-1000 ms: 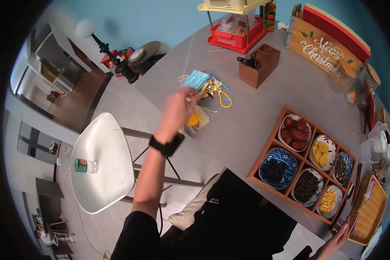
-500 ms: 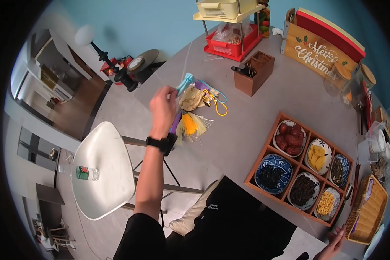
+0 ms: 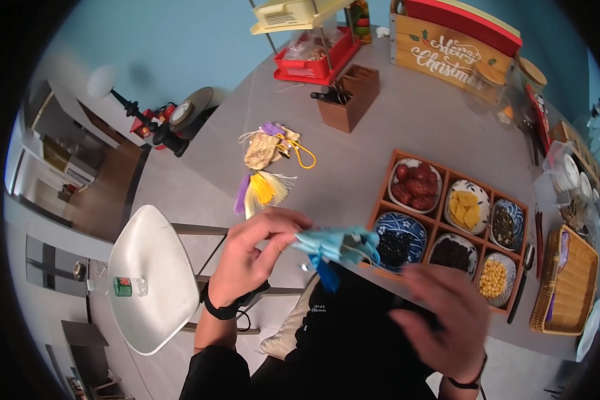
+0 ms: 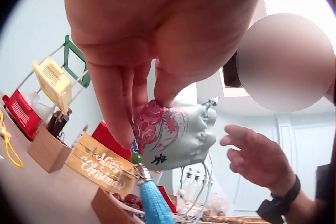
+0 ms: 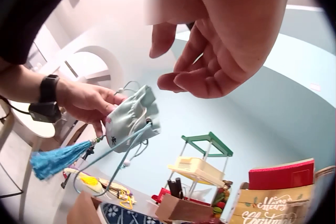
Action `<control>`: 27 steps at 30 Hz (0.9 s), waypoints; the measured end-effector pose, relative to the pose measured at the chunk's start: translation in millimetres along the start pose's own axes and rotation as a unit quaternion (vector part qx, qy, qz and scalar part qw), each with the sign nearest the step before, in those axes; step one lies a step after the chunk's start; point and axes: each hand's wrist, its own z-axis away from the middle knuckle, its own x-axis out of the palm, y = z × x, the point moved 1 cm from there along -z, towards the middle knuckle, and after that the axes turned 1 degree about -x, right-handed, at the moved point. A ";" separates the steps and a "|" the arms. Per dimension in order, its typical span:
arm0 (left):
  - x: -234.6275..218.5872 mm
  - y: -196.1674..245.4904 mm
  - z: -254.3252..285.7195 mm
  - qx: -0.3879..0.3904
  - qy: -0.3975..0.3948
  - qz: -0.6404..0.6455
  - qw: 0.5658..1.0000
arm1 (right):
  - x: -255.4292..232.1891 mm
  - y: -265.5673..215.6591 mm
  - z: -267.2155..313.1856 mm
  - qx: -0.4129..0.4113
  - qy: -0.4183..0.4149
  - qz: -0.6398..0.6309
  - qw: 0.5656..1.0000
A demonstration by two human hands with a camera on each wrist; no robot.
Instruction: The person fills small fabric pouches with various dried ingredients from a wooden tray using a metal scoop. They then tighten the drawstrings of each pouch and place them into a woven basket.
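Note:
My left hand pinches a light blue drawstring pouch by its bottom end, between thumb and fingers. Pink flowers are printed on the pouch in the left wrist view, and a blue tassel hangs from it. Its gathered mouth and loose cords point toward my right hand, which hovers apart from it with loosely bent fingers and nothing in them. On the table to the far left lie a beige pouch with a yellow cord and yellow, cream and purple tassels.
A divided wooden tray with small bowls of dried foods stands right of the hands. Behind are a brown box, a tiered rack and a Christmas crate. A wicker basket lies at right, a white chair at left.
My left hand has lifted the light blue pouch off the pile and carried it toward my body. My right hand has come up from beside the basket toward the pouch.

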 end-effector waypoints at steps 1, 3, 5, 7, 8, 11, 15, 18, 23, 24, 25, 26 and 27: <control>3.8 3.9 1.2 0.006 -0.028 0.000 1.000 | 10.0 0.2 -5.4 0.005 0.001 0.003 1.000; 9.6 5.8 3.7 -0.011 -0.068 0.035 0.997 | 28.4 2.7 -9.4 -0.047 0.006 0.004 0.999; 11.7 2.8 7.6 -0.037 -0.143 0.064 0.987 | 35.3 7.4 -3.1 -0.009 -0.020 0.000 1.000; 20.1 0.7 12.7 -0.103 -0.159 0.069 0.979 | 45.1 14.4 3.8 0.033 -0.027 -0.023 0.999; 23.5 -1.2 14.6 -0.164 -0.173 0.067 0.969 | 46.2 13.6 5.4 0.036 -0.028 -0.023 0.999; 35.8 -1.4 22.2 -0.122 -0.144 0.084 0.978 | 50.4 12.3 8.8 0.153 -0.005 -0.093 0.984; 43.2 23.0 14.2 -0.020 -0.142 -0.045 0.989 | 60.5 16.3 9.5 0.229 0.042 -0.133 0.963; 58.4 14.2 21.6 0.007 -0.151 -0.235 0.960 | 66.1 15.2 9.9 0.237 0.031 -0.190 0.952; 57.9 -0.3 23.1 -0.039 -0.174 -0.127 0.976 | 48.9 19.0 7.2 0.066 -0.093 -0.145 0.983; 56.4 -3.0 23.4 -0.041 -0.175 -0.126 0.976 | 45.1 20.7 8.5 0.068 -0.094 -0.146 0.982; 55.8 -6.5 24.8 -0.055 -0.208 -0.062 0.974 | 42.1 19.7 10.0 0.037 -0.145 -0.099 0.984; 55.5 -8.7 25.8 -0.068 -0.241 0.003 0.968 | 39.6 20.0 12.7 0.007 -0.193 -0.051 0.980; 55.3 -8.1 25.4 -0.099 -0.278 0.033 0.955 | 40.6 26.3 17.6 -0.019 -0.220 -0.019 0.975</control>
